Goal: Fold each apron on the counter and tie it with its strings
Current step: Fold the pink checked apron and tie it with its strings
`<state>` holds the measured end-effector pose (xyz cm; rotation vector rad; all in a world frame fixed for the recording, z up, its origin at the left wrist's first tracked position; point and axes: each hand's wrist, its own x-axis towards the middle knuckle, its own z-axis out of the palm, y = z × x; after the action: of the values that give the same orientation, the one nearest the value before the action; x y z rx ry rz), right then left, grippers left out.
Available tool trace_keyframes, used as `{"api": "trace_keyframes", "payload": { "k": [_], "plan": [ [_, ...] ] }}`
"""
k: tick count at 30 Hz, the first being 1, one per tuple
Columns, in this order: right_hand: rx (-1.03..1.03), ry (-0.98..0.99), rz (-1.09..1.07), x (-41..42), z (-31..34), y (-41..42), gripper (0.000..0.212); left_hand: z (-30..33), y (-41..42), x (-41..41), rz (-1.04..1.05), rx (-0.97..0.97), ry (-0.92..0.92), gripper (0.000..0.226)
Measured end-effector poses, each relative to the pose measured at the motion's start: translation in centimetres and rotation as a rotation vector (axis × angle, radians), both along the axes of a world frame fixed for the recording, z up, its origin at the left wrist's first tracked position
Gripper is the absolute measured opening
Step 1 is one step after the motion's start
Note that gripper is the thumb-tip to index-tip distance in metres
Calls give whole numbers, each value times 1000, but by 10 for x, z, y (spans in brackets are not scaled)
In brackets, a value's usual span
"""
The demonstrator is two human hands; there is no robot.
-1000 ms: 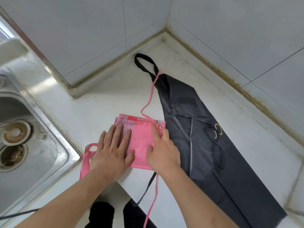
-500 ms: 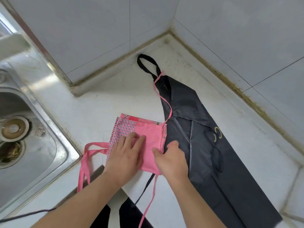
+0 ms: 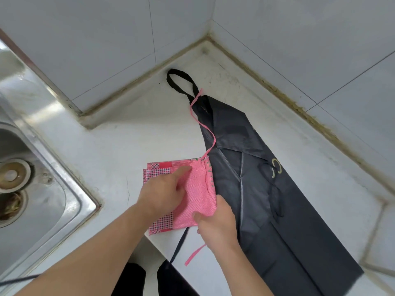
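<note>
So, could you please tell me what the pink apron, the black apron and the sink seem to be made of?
Pink apron: probably thin woven cotton, matte, with a fine printed pattern. Black apron: likely a coated or synthetic fabric, with a slight sheen and sharp creases. Sink: apparently stainless steel, a brushed, reflective grey.

The folded apron (image 3: pixel 192 189) is bright pink with fine stripes, plus panels of a small red, white and dark check, and its string (image 3: pixel 205 129) is pink too. The long apron (image 3: pixel 267 199) next to it is shiny black with a yellowish logo. White counter (image 3: pixel 139 142), pale grey tiles (image 3: pixel 106 39), steel sink (image 3: pixel 42 199).
</note>
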<state>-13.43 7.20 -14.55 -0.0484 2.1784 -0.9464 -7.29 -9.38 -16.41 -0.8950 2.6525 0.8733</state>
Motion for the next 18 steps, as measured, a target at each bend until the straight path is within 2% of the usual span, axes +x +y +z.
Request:
{"api": "trace_keyframes", "payload": {
  "k": [3, 6, 7, 9, 11, 12, 15, 18],
  "plan": [
    [-72, 138, 33, 12, 3, 0, 20, -6, -10, 6, 93, 132, 35, 53],
    [-101, 356, 178, 26, 4, -2, 28, 4, -18, 5, 454, 634, 162, 28],
    [-87, 410, 250, 31, 3, -3, 30, 11, -19, 3, 560, 802, 190, 29],
    [-63, 487, 380, 39, 2, -3, 37, 19, -23, 5, 659, 963, 210, 52],
    [-85, 567, 477, 43, 2, -5, 46, 21, -23, 9, 680, 1011, 221, 59],
    [-102, 605, 526, 47, 1, -6, 51, 21, -22, 12, 674, 1006, 230, 52],
    [-80, 656, 639, 56, -1, -12, 61, 16, -22, 18, 620, 800, 226, 7],
    [56, 608, 617, 61, -5, -16, 73, 9, -24, 21, 630, 709, 217, 14]
  ]
}}
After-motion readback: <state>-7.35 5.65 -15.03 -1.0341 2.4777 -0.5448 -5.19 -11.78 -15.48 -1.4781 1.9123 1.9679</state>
